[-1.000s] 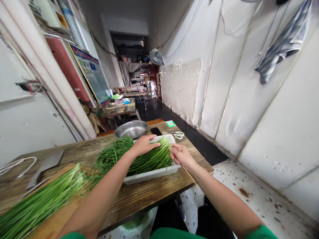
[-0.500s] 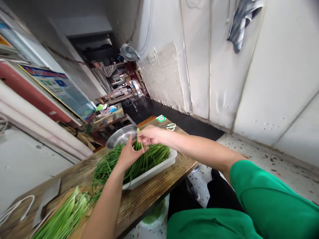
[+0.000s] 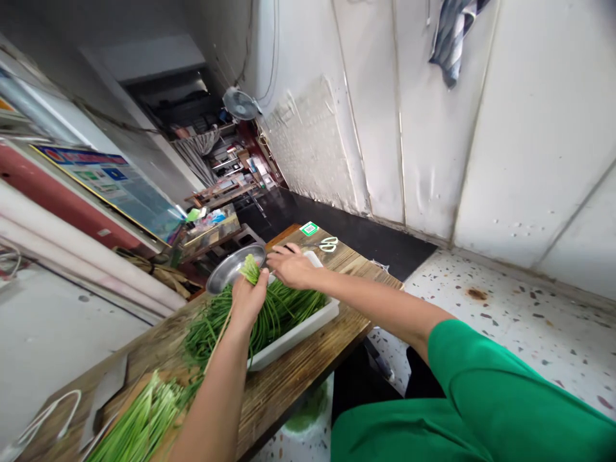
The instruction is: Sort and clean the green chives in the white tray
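Note:
A white tray (image 3: 308, 325) on the wooden table (image 3: 289, 378) holds a heap of green chives (image 3: 283, 308). My left hand (image 3: 248, 296) is closed around a small bundle of chives (image 3: 251, 268), its cut ends sticking up above the fist; a thin pale strand hangs down from the hand. My right hand (image 3: 291, 266) hovers over the far end of the tray, fingers near the bundle's top, and I cannot tell whether it pinches anything. Both arms reach from the lower right, the right sleeve green.
A steel bowl (image 3: 231, 269) sits beyond the tray. Scissors (image 3: 328, 244) and a green-and-white card (image 3: 308, 228) lie at the table's far corner. Another chive pile (image 3: 139, 423) rests on a cutting board at lower left, beside a cleaver (image 3: 108, 391) and a white cable (image 3: 43, 417).
My left hand has closed on a bundle of chives and lifted it upright. My right hand has shifted from the tray's near right side to its far end. The camera swung left.

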### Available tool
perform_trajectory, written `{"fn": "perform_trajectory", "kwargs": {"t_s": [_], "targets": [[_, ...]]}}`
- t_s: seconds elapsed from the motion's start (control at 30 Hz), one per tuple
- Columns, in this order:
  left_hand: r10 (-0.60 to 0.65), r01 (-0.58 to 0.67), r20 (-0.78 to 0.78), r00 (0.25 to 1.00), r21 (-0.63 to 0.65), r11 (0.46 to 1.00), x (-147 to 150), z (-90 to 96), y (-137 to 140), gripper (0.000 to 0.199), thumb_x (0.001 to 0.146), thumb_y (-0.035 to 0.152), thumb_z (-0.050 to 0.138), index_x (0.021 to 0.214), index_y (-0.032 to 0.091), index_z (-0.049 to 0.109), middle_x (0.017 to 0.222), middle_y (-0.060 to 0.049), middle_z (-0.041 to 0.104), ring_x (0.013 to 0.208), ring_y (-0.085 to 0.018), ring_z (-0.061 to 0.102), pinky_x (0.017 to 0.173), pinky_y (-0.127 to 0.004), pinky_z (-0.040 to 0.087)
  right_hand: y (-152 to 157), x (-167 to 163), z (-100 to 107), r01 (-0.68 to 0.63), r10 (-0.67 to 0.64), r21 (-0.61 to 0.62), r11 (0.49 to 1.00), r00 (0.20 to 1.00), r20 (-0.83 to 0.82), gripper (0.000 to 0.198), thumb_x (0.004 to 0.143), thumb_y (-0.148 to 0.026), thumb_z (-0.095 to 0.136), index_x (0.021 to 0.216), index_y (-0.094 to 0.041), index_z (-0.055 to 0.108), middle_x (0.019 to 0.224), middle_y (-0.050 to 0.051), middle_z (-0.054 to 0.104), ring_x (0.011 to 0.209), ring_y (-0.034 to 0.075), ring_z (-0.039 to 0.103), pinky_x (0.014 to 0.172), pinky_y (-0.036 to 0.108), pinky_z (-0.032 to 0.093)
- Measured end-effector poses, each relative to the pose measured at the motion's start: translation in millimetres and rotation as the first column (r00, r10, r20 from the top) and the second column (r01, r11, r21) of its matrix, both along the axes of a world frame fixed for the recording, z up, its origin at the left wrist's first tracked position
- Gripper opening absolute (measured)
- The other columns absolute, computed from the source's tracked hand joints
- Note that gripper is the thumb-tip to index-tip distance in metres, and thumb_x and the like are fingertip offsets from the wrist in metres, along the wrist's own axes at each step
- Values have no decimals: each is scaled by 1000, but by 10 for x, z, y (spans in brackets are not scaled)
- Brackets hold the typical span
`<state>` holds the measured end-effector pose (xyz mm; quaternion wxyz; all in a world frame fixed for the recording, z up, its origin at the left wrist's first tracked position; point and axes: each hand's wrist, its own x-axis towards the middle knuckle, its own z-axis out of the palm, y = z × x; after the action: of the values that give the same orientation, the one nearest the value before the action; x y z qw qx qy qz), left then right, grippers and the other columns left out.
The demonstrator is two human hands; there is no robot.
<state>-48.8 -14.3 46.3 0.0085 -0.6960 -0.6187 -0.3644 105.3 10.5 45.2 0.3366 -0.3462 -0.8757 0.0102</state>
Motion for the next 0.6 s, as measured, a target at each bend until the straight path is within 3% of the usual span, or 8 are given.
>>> {"fn": "perform_trajectory", "kwargs": {"t_s": [0.1, 0.23, 0.3, 0.47, 0.6], "targets": [[25, -23, -86, 996, 18, 1000, 74, 27, -34, 44, 75, 43, 43, 107, 14, 54, 104, -12, 59, 104, -25, 50, 91, -38, 35, -3, -167, -275, -115, 112, 10, 993, 981, 158, 22, 81, -20, 41, 94, -14, 57, 109, 8, 57, 117, 20, 36, 101, 46, 12], [16, -18, -133, 991, -17, 1000, 110, 35, -51, 46, 75, 43, 43, 108, 12, 52, 102, -12, 60, 101, -25, 51, 90, -38, 36, 12, -324, -440, -152, 200, -159, 976, 916, 347, 22, 79, -25, 44, 79, -12, 62, 88, 9, 65, 96, 21, 54, 98, 48, 16], [7, -10, -142, 990, -21, 1000, 123, 26, -49, 45, 76, 43, 42, 108, 13, 52, 103, -11, 59, 102, -25, 51, 90, -37, 36, 23, -356, -483, -150, 207, -183, 972, 911, 356, 25, 80, -26, 42, 79, -12, 63, 86, 9, 65, 87, 21, 57, 96, 48, 19], [-23, 20, -174, 985, -21, 1000, 181, 32, -75, 43, 77, 42, 41, 107, 13, 53, 105, -12, 59, 102, -25, 51, 90, -38, 36, -27, -453, -607, -170, 219, -166, 971, 911, 350, 20, 77, -17, 45, 81, -10, 64, 94, 10, 64, 94, 20, 55, 93, 38, 28], [12, -7, -91, 996, 59, 998, 77, 80, -136, 40, 76, 40, 42, 104, 14, 55, 107, -13, 57, 106, -26, 48, 93, -40, 33, -20, -545, -693, -113, 187, -223, 968, 919, 346, 21, 76, -15, 46, 84, -11, 65, 88, 10, 66, 80, 20, 60, 69, 28, 44]]}}
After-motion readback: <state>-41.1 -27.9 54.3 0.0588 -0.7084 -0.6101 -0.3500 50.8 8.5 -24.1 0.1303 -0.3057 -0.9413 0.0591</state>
